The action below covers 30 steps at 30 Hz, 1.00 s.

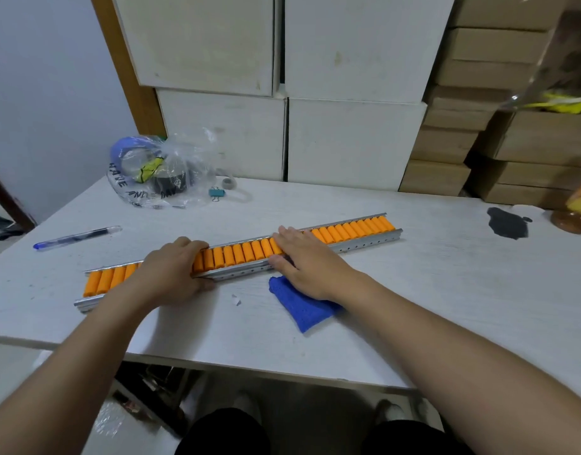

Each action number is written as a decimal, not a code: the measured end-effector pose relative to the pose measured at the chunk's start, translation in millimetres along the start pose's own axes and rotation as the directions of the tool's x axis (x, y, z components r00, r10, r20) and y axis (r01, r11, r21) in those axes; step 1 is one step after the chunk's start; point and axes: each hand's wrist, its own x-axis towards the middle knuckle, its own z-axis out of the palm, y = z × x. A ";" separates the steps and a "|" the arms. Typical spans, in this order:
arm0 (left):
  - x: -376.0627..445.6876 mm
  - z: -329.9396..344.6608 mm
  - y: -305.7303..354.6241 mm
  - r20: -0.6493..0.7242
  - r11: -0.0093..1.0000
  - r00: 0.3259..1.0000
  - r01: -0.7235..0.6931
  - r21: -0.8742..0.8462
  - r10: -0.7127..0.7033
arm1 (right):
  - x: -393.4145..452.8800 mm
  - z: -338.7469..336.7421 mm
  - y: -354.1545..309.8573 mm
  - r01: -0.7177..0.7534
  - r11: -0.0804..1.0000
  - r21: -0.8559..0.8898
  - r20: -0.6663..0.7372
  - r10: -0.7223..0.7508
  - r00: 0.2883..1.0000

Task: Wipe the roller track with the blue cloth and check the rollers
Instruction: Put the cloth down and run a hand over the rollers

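Note:
A long metal roller track [355, 242] with a row of orange rollers [240, 253] lies slantwise across the white table. My left hand [176, 269] grips the track left of its middle, fingers over the far rail and thumb on the near rail. My right hand [304, 259] lies flat with its fingers spread on the rollers near the middle, thumb against the near rail. The blue cloth [304, 308] lies crumpled on the table just in front of the track, partly under my right wrist; neither hand holds it.
A pen [77, 237] lies at the left. A clear plastic bag with tape rolls [157, 170], a binder clip [217, 193] and a small white piece sit at the back. A dark patch [507, 222] and a bottle [578, 208] are at the far right. Cardboard boxes [355, 139] stand behind the table.

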 end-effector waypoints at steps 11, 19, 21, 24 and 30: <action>3.9 3.0 -0.2 -0.010 0.999 1.000 0.022 -0.042 -0.022 | -25.7 -18.6 76.2 -0.211 0.977 -0.042 -0.061 0.208 0.976; 2.4 2.7 1.6 -0.012 0.998 0.999 0.029 -0.058 -0.029 | -42.9 -35.1 132.6 -0.413 0.907 -0.081 -0.157 0.397 0.904; 1.9 2.4 1.7 -0.011 0.998 0.999 0.029 -0.057 -0.030 | -43.8 -33.5 139.3 -0.504 0.860 -0.078 -0.190 0.484 0.854; 1.4 3.3 1.4 -0.025 0.998 0.999 0.031 -0.049 -0.033 | -36.7 -30.8 123.2 -0.540 0.840 -0.053 -0.257 0.511 0.820; 2.0 5.8 -0.3 -0.037 0.996 0.998 0.042 -0.078 -0.045 | -13.9 -16.2 36.3 -0.093 0.995 -0.035 -0.113 0.088 0.990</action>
